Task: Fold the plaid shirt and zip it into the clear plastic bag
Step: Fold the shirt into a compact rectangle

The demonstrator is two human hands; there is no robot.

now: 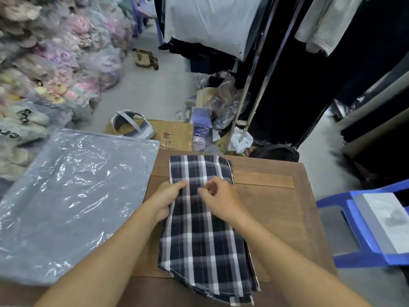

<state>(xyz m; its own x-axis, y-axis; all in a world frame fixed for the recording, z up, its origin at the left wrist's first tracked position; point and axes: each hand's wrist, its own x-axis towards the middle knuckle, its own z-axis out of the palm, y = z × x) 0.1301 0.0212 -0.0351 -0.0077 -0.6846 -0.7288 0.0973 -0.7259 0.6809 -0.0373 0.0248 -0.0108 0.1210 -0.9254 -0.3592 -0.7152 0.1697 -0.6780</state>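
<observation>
- The plaid shirt [205, 235] lies on the wooden bench [281, 218], folded into one long narrow strip that runs from the far side of the bench to the near edge. Its pattern is dark navy with white and grey lines, and the near end shows a stitched hem.
- The left hand [164, 201] holds the left edge of the strip near the middle: the fingers lie on top of the cloth and the rest of the hand is at the side edge.
- The right hand [219, 198] rests on top of the shirt just beside the left one, with the fingers curled in; I cannot tell if it pinches the cloth.
- The clear plastic bag [70, 200] lies flat at the left of the shirt, partly on the bench and partly over its left edge. One bag is visible, shiny and wrinkled, and something grey shows through it; I cannot tell if it is inside.
- Behind the bench a flat cardboard box [174, 134] lies on the floor, with a grey strapped thing on it.
- At the right stands one blue plastic chair [356, 235] with flat grey and white packets on the seat.
- Along the left wall is a big heap of bagged clothes [44, 63], too many and too blurred to count.
</observation>
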